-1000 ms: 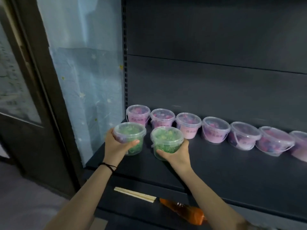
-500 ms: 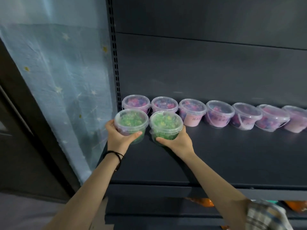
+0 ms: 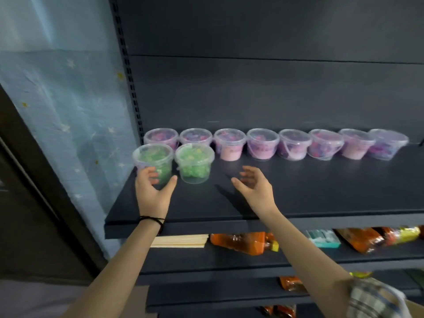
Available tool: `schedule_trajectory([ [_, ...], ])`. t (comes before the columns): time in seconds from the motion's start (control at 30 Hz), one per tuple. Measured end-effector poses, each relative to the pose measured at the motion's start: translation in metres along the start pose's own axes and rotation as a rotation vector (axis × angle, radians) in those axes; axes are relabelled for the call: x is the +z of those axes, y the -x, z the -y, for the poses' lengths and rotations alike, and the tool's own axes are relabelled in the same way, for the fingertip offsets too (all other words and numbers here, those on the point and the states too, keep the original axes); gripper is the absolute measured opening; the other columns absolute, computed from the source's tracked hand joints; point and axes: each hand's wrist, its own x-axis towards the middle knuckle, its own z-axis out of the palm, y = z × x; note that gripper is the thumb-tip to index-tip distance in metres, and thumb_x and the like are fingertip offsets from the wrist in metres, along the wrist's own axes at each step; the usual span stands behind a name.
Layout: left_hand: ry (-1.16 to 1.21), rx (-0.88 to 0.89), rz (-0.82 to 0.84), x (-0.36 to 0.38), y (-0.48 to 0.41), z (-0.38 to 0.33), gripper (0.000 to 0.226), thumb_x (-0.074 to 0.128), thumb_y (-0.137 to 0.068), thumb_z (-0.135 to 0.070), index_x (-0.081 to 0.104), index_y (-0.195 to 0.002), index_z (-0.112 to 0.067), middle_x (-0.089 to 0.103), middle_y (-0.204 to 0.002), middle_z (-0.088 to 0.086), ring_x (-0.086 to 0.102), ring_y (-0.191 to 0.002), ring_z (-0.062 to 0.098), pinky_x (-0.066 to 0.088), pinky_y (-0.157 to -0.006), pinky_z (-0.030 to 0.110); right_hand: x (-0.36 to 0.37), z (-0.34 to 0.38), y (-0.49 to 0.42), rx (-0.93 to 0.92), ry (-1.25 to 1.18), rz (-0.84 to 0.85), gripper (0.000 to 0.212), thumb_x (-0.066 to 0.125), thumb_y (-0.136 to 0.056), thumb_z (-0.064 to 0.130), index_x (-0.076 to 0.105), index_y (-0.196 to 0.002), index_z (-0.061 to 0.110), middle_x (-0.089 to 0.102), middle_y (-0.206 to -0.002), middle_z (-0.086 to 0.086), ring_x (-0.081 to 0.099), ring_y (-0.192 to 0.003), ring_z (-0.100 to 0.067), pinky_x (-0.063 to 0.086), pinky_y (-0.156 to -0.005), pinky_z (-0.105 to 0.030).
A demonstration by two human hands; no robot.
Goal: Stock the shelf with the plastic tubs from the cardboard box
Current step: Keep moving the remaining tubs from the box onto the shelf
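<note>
Two clear tubs with green contents stand at the left end of the dark shelf: the left green tub and the right green tub. Behind them runs a row of several tubs with pink and purple contents. My left hand is just in front of the left green tub, fingers spread, fingertips near or touching its lower wall. My right hand hovers open over bare shelf to the right of the right green tub, holding nothing.
A blue star-patterned curtain hangs left of the shelf upright. The shelf below holds wooden sticks, an orange packet and other packets. A cardboard edge shows at the bottom.
Both hands have let go of the green tubs, which now stand on the shelf. My right hand has drawn back to the right; my left hand has opened.
</note>
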Motion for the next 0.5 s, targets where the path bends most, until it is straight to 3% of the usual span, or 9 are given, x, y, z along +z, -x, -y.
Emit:
schedule_trajectory([
  [0.1, -0.013, 0.059, 0.146, 0.035, 0.052, -0.031, 0.045, 0.078, -0.076, -0.027, 0.05, -0.111, -0.027, 0.055, -0.115, 0.0, 0.056, -0.096, 0.012, 0.042, -0.08, 0.02, -0.063, -0.008, 0.024, -0.033, 0.01, -0.051, 0.048, 0.077, -0.08, 0.027, 0.055, -0.122, 0.02, 0.064, -0.107, 0.007, 0.061, -0.095, -0.002, 0.048, -0.077, -0.008],
  [0.23, 0.04, 0.028, 0.275, 0.099, 0.128, -0.069, 0.049, 0.076, -0.078, -0.033, 0.049, -0.12, -0.031, 0.051, -0.125, -0.007, 0.053, -0.106, 0.008, 0.038, -0.081, 0.016, -0.174, -0.03, 0.064, 0.007, 0.076, -0.096, 0.06, 0.079, -0.078, 0.03, 0.05, -0.129, 0.02, 0.06, -0.114, 0.006, 0.061, -0.101, -0.01, 0.05, -0.085, -0.022],
  [0.4, -0.014, -0.01, 0.51, 0.193, 0.232, -0.101, 0.066, 0.075, -0.079, -0.034, 0.044, -0.137, -0.024, 0.044, -0.142, -0.002, 0.042, -0.129, 0.017, 0.036, -0.107, 0.037, -0.323, -0.077, 0.118, 0.105, 0.239, -0.181, 0.075, 0.08, -0.076, 0.032, 0.042, -0.139, 0.018, 0.054, -0.127, 0.001, 0.054, -0.107, -0.013, 0.044, -0.087, -0.026],
  [0.5, -0.014, 0.003, 0.653, 0.251, 0.294, -0.114, 0.069, 0.075, -0.079, -0.034, 0.043, -0.139, -0.023, 0.043, -0.143, -0.001, 0.039, -0.133, 0.019, 0.036, -0.109, 0.043, -0.401, -0.111, 0.148, 0.199, 0.3, -0.197, 0.084, 0.08, -0.075, 0.038, 0.037, -0.144, 0.021, 0.05, -0.136, 0.001, 0.05, -0.116, -0.013, 0.041, -0.089, -0.025],
])
